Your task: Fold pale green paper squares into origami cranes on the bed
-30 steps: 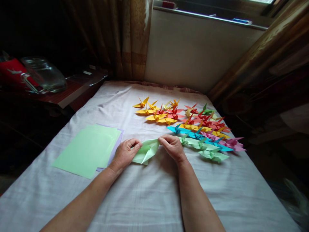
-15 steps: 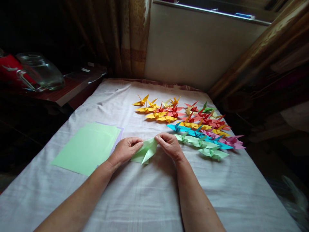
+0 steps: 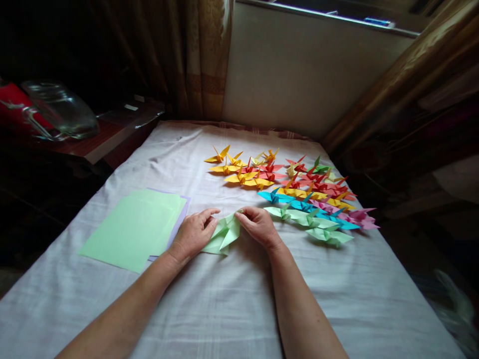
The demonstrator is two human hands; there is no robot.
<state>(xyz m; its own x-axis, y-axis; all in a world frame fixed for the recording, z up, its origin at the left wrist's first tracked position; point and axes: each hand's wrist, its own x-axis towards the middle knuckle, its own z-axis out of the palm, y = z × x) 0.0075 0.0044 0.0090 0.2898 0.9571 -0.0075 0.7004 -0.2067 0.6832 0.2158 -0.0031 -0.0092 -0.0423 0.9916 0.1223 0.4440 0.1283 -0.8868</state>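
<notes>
Between my hands lies a pale green, partly folded sheet of origami paper (image 3: 224, 235), creased with a pointed flap toward me. My right hand (image 3: 257, 224) pinches its upper right corner between thumb and fingers. On the paper's left side rests my left hand (image 3: 193, 232), its fingers curled over the edge and the thumb a little apart from the index finger. Just right of my right hand stand several light green paper cranes (image 3: 307, 219). A stack of green paper sheets (image 3: 127, 227) lies left of my left hand, with a purple sheet (image 3: 181, 214) showing under it.
Rows of cranes reach back across the white cloth (image 3: 224, 319): turquoise (image 3: 275, 196), pink (image 3: 361, 218), red (image 3: 318, 183), and orange-yellow (image 3: 226, 169). A glass jar (image 3: 62, 109) sits on a dark wooden surface (image 3: 108, 137) at left. Curtains (image 3: 190, 55) hang behind.
My left thumb and index finger have parted slightly on the paper. The right hand has shifted a little left, and the folded flap has tilted.
</notes>
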